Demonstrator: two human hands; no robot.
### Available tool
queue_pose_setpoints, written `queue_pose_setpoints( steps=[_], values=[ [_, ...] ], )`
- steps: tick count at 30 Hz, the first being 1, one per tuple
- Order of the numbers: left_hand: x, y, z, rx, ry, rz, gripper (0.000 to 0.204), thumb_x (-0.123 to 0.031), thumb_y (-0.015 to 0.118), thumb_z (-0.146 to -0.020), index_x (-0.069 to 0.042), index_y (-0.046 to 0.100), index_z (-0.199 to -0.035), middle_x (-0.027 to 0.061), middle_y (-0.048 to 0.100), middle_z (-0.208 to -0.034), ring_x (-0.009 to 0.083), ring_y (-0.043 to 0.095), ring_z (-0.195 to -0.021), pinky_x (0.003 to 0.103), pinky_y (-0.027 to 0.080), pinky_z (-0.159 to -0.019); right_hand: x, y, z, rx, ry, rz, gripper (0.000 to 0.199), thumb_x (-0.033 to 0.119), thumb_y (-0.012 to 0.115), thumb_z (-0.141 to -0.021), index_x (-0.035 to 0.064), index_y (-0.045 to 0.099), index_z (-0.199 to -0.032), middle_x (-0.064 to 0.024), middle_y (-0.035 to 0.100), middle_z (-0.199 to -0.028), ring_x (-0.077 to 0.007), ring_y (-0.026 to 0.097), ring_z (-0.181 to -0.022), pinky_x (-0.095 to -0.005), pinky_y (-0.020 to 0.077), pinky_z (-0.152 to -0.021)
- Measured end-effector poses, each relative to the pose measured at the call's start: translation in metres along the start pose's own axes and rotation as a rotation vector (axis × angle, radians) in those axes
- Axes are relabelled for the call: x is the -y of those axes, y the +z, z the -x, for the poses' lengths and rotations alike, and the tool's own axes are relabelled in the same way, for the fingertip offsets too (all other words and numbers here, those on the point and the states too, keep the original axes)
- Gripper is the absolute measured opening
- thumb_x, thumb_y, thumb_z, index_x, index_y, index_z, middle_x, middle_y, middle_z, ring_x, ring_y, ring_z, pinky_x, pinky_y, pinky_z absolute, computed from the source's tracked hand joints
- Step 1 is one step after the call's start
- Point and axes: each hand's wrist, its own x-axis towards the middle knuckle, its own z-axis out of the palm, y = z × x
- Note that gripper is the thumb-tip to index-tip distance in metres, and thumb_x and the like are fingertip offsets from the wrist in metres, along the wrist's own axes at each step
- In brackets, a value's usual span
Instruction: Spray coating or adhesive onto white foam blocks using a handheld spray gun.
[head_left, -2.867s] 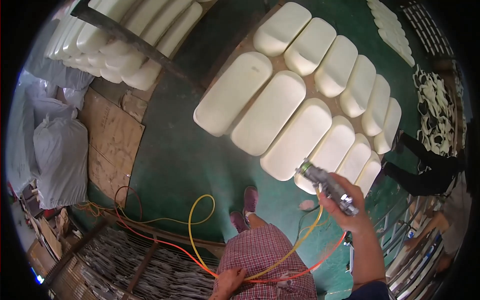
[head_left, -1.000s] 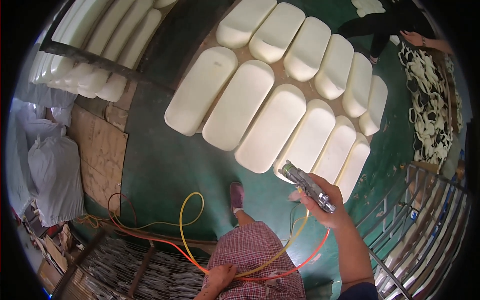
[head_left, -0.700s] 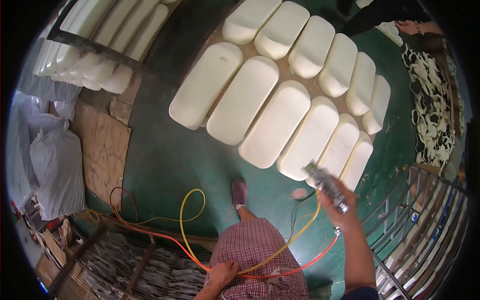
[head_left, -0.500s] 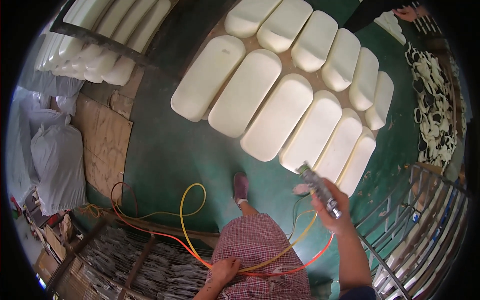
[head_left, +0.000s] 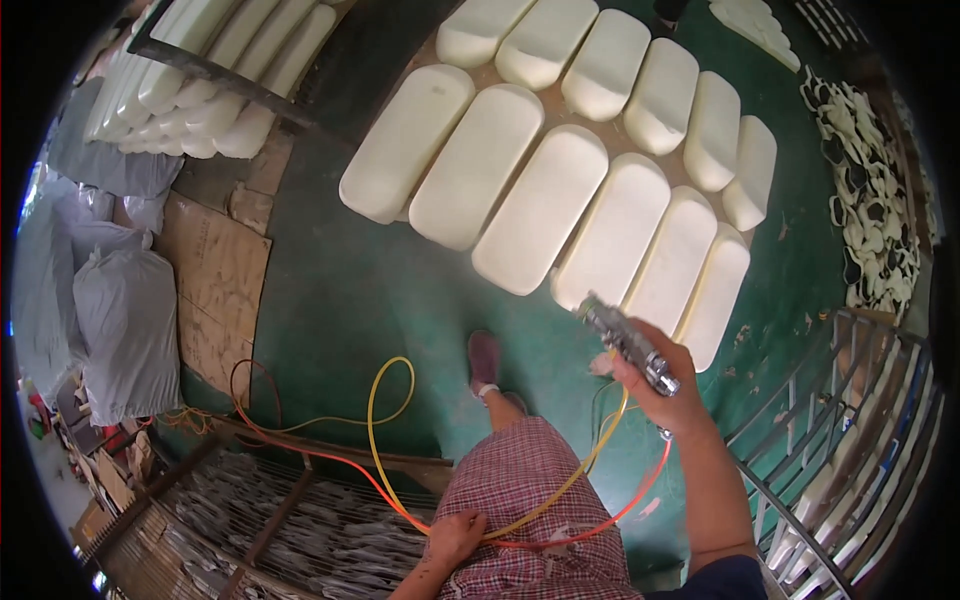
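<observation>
Right hand (head_left: 655, 380) is gripping a spray gun (head_left: 632, 343) near cream rounded blocks (head_left: 540, 212)
The left hand (head_left: 456, 536) is holding a yellow hose (head_left: 371, 428) and an orange hose (head_left: 656, 475) over checked cloth (head_left: 515, 465).

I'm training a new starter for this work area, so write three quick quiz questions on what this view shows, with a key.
1. Which of the person's hands holds the metal spray gun?
2. How many cream rounded blocks lie in the row nearer the person?
3. Which colours are the hoses that run by the left hand?
a) blue and green
b) yellow and orange-red
c) both black

Key
1. The right hand.
2. Six.
3. b: one yellow and one orange-red.
</observation>
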Motion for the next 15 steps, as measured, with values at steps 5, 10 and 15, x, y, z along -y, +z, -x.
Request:
queue_pose_setpoints(
  steps=[5,10,15],
  values=[
    [-0.005,0.023,0.016,-0.18,0.039,0.066,0.037,-0.04,0.049,-0.088,-0.01,0.065,-0.103,0.018,0.067,-0.087,0.0369,0.063,-0.084,0.046,0.049,-0.077,-0.018,-0.048,0.037,-0.239,-0.01,-0.033,0.041,0.009,0.066,-0.083,0.0013,0.054,-0.121,-0.0011,0.063,-0.084,-0.0083,0.058,-0.07,-0.0227,0.0481,-0.065],
    [-0.006,0.051,0.032,-0.251,0.078,0.075,0.034,-0.038,0.051,-0.087,-0.011,0.065,-0.103,0.0185,0.067,-0.085,0.0371,0.064,-0.082,0.046,0.05,-0.076,-0.025,-0.081,0.09,-0.071,0.034,0.036,0.038,0.009,0.066,-0.082,0.0013,0.056,-0.118,0.0,0.063,-0.084,-0.0055,0.056,-0.071,-0.0227,0.0486,-0.066],
    [-0.014,0.078,0.045,-0.304,0.163,0.071,0.031,-0.035,0.053,-0.086,-0.011,0.065,-0.101,0.0188,0.066,-0.083,0.0372,0.064,-0.08,0.046,0.05,-0.073,-0.022,-0.102,0.105,-0.341,-0.123,-0.038,0.039,0.008,0.066,-0.082,0.0015,0.055,-0.119,-0.0009,0.063,-0.085,-0.0072,0.057,-0.07,-0.0231,0.0481,-0.064]
  ],
)
